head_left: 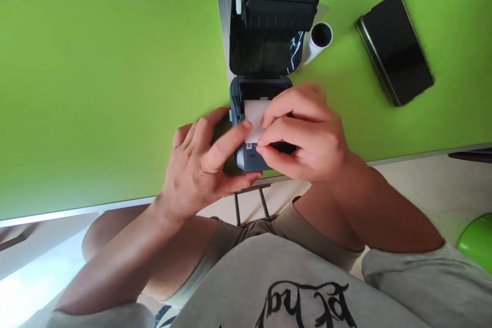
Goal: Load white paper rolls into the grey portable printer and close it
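A small dark portable printer (246,159) lies near the table's front edge, its black lid (265,59) swung up and back. White paper (254,113) sits in its open bay and reaches over the front. My left hand (200,159) braces the printer from the left: the thumb is at its front edge, the index fingertip touches the paper, and the other fingers curl at its left side. My right hand (307,133) is closed over the bay, fingertips pinched at the paper's right part. It hides the right half of the printer.
Behind the printer to the right, a white paper roll (313,51) with a dark core leans near the lid. A black phone (403,51) in a case lies farther right. The green table (115,61) has a grey metal seam (222,0). Something green and rounded (476,241) stands below at right.
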`<state>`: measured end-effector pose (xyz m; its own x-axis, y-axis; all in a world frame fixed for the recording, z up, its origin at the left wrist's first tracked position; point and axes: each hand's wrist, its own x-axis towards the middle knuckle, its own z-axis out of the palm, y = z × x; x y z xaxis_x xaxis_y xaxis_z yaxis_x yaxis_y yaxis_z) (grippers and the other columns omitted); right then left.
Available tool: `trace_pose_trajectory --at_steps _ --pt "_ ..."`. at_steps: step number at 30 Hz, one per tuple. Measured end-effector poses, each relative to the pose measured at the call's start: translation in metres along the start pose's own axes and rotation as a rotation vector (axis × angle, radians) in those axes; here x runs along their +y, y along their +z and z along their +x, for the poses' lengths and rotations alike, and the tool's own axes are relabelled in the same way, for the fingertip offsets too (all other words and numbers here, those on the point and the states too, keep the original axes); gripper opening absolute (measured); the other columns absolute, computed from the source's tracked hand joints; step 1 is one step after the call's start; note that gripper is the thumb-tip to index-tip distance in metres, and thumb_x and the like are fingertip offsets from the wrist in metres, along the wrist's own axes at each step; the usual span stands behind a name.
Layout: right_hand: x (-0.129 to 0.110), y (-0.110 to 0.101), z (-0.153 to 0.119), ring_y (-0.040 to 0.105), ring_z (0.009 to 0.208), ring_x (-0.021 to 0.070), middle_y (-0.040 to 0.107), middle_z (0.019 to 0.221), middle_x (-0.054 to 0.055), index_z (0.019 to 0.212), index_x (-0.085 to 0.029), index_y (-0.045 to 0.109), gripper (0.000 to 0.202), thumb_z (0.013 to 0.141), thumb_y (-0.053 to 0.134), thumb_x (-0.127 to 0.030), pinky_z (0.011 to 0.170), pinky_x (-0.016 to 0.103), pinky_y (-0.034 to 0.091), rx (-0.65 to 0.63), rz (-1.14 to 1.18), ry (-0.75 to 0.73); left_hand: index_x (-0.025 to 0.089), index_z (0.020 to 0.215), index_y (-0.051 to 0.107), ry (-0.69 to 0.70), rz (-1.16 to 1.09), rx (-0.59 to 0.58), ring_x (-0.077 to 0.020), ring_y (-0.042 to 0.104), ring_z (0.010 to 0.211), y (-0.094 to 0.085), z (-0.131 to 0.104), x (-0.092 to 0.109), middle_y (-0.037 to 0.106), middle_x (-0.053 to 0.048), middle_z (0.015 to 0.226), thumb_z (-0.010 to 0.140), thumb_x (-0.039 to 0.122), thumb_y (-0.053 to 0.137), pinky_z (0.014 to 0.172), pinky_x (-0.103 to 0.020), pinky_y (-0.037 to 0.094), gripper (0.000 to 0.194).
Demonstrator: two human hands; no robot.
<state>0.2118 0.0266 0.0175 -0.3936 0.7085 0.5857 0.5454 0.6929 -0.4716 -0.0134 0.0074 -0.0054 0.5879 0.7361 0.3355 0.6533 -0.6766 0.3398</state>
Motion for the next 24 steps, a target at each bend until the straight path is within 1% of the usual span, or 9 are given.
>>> trace_pose_trajectory --at_steps 2,4,8,11,15,18,20,22,24 --pt "-0.002 0.003 -0.001 0.065 0.079 0.0159 0.070 0.088 -0.004 0.078 -0.025 0.055 0.016 0.088 0.066 -0.020 0.079 0.045 0.048 -0.006 -0.019 0.021 0.030 0.146 0.049 0.007 0.001 -0.017 -0.0341 0.069 0.122 -0.001 -0.001 0.000 0.062 -0.019 0.143 0.100 0.068 0.055 0.084 -0.051 0.056 0.061" --pt "-0.001 0.002 -0.002 0.065 0.080 0.0155 0.070 0.091 -0.004 0.082 -0.026 0.057 0.013 0.089 0.066 -0.020 0.080 0.044 0.048 -0.014 -0.006 0.042 0.032 0.141 0.054 -0.027 -0.005 -0.051 -0.0337 0.069 0.124 -0.002 -0.001 0.000 0.061 -0.018 0.144 0.099 0.069 0.055 0.087 -0.053 0.057 0.056" --pt "0.004 -0.004 0.001 0.065 0.084 0.0179 0.068 0.095 0.000 0.091 -0.029 0.059 0.009 0.091 0.063 -0.020 0.079 0.042 0.053 0.017 0.028 0.062 0.032 0.147 0.046 -0.060 -0.031 -0.068 -0.0348 0.068 0.125 -0.001 -0.002 0.000 0.060 -0.021 0.145 0.098 0.072 0.055 0.091 -0.053 0.055 0.064" --pt "0.007 -0.007 0.002 0.066 0.088 0.0202 0.067 0.093 0.001 0.094 -0.029 0.058 0.008 0.092 0.060 -0.022 0.082 0.044 0.057 0.070 -0.064 0.113 0.034 0.150 0.039 -0.068 -0.047 -0.062 -0.0355 0.067 0.127 0.001 -0.003 -0.001 0.060 -0.018 0.146 0.096 0.076 0.055 0.092 -0.050 0.052 0.071" --pt "0.009 -0.006 0.002 0.066 0.079 0.0160 0.066 0.088 -0.001 0.098 -0.026 0.055 0.008 0.091 0.059 -0.024 0.076 0.038 0.059 0.111 -0.114 0.249 0.034 0.153 0.036 -0.070 -0.050 -0.069 -0.0356 0.065 0.128 0.002 -0.004 -0.002 0.059 -0.018 0.147 0.095 0.078 0.055 0.094 -0.048 0.050 0.074" --pt "0.011 -0.005 0.005 0.064 0.076 0.0141 0.068 0.100 -0.001 0.105 -0.027 0.055 0.023 0.084 0.064 -0.022 0.074 0.034 0.061 0.038 -0.063 0.359 0.034 0.153 0.034 -0.051 -0.033 -0.043 -0.0350 0.066 0.125 0.003 -0.003 -0.001 0.060 -0.019 0.144 0.096 0.077 0.053 0.091 -0.047 0.050 0.074" --pt "0.013 -0.005 0.009 0.065 0.080 0.0146 0.069 0.107 -0.001 0.105 -0.028 0.055 0.032 0.077 0.065 -0.017 0.082 0.035 0.063 -0.027 -0.056 0.398 0.033 0.152 0.033 -0.042 -0.019 -0.031 -0.0344 0.067 0.123 0.003 -0.003 0.000 0.061 -0.019 0.142 0.097 0.076 0.052 0.090 -0.046 0.050 0.073" --pt "0.013 -0.007 0.012 0.067 0.086 0.0158 0.070 0.108 -0.002 0.103 -0.028 0.056 0.038 0.070 0.063 -0.009 0.089 0.035 0.063 -0.079 -0.054 0.418 0.033 0.152 0.034 -0.035 -0.010 -0.023 -0.0342 0.068 0.122 0.003 -0.002 0.000 0.061 -0.019 0.141 0.097 0.076 0.051 0.089 -0.045 0.050 0.072" --pt "0.012 -0.007 0.015 0.069 0.090 0.0169 0.070 0.106 -0.002 0.101 -0.027 0.057 0.044 0.064 0.059 -0.003 0.089 0.035 0.062 -0.105 -0.052 0.423 0.031 0.151 0.035 -0.027 -0.005 -0.017 -0.0346 0.068 0.121 0.003 -0.002 0.000 0.061 -0.019 0.140 0.097 0.077 0.052 0.088 -0.045 0.050 0.073"
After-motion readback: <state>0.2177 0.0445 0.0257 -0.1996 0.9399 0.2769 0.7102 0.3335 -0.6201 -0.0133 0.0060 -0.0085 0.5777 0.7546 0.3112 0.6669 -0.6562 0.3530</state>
